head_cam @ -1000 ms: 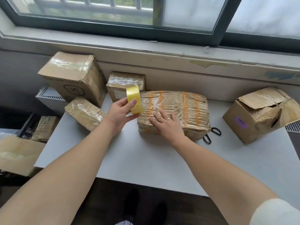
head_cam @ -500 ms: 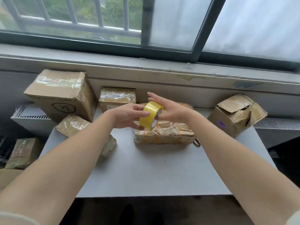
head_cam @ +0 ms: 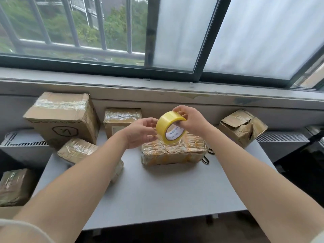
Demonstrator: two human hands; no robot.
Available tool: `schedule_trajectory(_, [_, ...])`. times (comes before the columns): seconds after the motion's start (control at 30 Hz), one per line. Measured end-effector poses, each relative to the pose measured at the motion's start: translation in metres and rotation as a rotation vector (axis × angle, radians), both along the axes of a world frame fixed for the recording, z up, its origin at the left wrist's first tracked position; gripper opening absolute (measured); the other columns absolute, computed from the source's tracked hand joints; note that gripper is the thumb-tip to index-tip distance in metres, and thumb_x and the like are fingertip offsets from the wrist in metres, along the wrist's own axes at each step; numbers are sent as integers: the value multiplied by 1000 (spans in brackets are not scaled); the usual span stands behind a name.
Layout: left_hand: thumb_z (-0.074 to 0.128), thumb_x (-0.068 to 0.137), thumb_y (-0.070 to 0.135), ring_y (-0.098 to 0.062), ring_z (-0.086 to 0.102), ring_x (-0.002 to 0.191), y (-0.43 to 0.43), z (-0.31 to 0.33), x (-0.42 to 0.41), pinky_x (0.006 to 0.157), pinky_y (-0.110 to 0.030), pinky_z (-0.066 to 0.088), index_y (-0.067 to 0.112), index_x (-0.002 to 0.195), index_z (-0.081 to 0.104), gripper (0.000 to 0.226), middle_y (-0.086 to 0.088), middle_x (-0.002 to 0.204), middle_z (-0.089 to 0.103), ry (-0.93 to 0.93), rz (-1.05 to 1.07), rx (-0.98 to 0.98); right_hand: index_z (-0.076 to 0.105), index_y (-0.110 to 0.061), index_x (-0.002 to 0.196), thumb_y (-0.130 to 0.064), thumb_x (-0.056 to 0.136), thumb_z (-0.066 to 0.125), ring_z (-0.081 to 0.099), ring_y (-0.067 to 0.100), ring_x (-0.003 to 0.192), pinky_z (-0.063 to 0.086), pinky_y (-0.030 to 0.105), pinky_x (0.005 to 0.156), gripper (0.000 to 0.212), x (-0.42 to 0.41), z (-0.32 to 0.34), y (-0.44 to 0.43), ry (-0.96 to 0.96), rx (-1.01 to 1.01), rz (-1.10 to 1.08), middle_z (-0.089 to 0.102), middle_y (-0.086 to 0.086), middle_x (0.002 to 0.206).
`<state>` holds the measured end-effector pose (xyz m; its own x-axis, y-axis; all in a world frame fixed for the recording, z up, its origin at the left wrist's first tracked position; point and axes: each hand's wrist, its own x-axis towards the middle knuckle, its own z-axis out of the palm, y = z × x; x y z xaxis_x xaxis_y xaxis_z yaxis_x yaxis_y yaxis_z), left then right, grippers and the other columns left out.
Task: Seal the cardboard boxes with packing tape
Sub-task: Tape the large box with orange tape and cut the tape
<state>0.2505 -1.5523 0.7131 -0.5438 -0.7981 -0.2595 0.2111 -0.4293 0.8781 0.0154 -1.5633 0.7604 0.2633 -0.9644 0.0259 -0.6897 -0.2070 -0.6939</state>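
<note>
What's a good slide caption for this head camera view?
Left hand and right hand hold a yellow tape roll above a taped box on the table.

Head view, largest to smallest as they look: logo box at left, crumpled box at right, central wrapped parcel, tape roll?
1. logo box
2-3. central wrapped parcel, crumpled box: look alike, unranked
4. tape roll, though nearest the camera

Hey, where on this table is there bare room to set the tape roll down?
The widest bare patch is the near half of the table, in front of the wrapped parcel. A smaller one lies between the scissors and the crumpled box. The back left is crowded with boxes.
</note>
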Motion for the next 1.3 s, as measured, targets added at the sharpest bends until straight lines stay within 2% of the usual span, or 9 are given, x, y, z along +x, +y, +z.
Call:
schedule_trajectory(0.13, [54, 89, -25, -16, 67, 83, 2, 3, -2, 74, -26, 59, 3, 116, 59, 39, -9, 106, 64, -67, 107, -19, 65, -24, 122, -12, 91, 74, 66, 13, 98, 58, 36, 83, 34, 6, 9, 2, 15, -61, -16, 68, -6, 107])
schedule_trajectory(0.3, [65, 88, -18, -23, 69, 94, 3, 9, 1, 78, -28, 62, -1, 120, 57, 37, -17, 112, 65, -144, 126, 16, 64, -23, 123, -10, 90, 74, 64, 17, 101, 56, 35, 85, 37, 12, 15, 2, 79, -152, 7, 67, -1, 114])
schedule_trajectory(0.53, [77, 84, -8, -17, 73, 87, 0, 9, 5, 77, -25, 59, -1, 108, 64, 28, -12, 96, 71, -325, 17, 37, 60, -21, 123, -1, 88, 69, 55, 22, 98, 47, 35, 82, 41, 26, 17, 5, 221, -243, 45, 57, 2, 110])
schedule_trajectory(0.73, [73, 89, -6, -27, 75, 101, 2, 7, 0, 88, -45, 62, 5, 97, 63, 17, -16, 101, 76, -273, 36, 134, 58, -16, 121, -5, 87, 73, 52, 21, 99, 41, 31, 82, 38, 19, 14, 8, 230, -227, 10, 53, 0, 109])
schedule_trajectory(0.87, [66, 93, -9, -30, 77, 89, -3, 5, -9, 71, -38, 65, -1, 100, 66, 11, -21, 96, 76, -247, 123, 206, 57, -13, 122, -9, 90, 72, 51, 22, 96, 40, 32, 81, 36, 10, 10, 15, 265, -205, 20, 49, 1, 111])
schedule_trajectory(0.93, [65, 92, -11, -29, 76, 80, -6, 4, -14, 63, -32, 63, -5, 100, 66, 10, -22, 88, 74, -289, 120, 237, 55, -13, 119, -12, 89, 72, 54, 26, 92, 45, 37, 78, 35, 5, 8, 19, 370, -228, 71, 48, 2, 110])
schedule_trajectory(1.1, [69, 92, -7, -18, 72, 69, -22, 7, -4, 65, -28, 63, -5, 99, 67, 8, -13, 75, 74, -616, 55, 68, 52, -12, 118, -33, 89, 71, 60, 34, 90, 41, 38, 77, 40, -23, -1, 26, 848, -293, 208, 56, 8, 110])
schedule_trajectory(1.23, [70, 91, -8, -19, 69, 72, -36, 21, -7, 72, -31, 63, -6, 93, 71, 3, -14, 81, 70, -745, 13, -87, 45, -18, 115, -45, 88, 65, 63, 34, 102, 49, 41, 79, 43, -41, -14, 36, 884, -22, 198, 65, 6, 112])
schedule_trajectory(1.3, [70, 89, -8, -20, 66, 69, -40, 22, -19, 72, -34, 65, -7, 92, 72, 4, -13, 80, 68, -840, 56, -148, 45, -20, 130, -52, 89, 64, 60, 33, 110, 50, 42, 86, 55, -42, -23, 40, 736, 89, 193, 66, 7, 121])
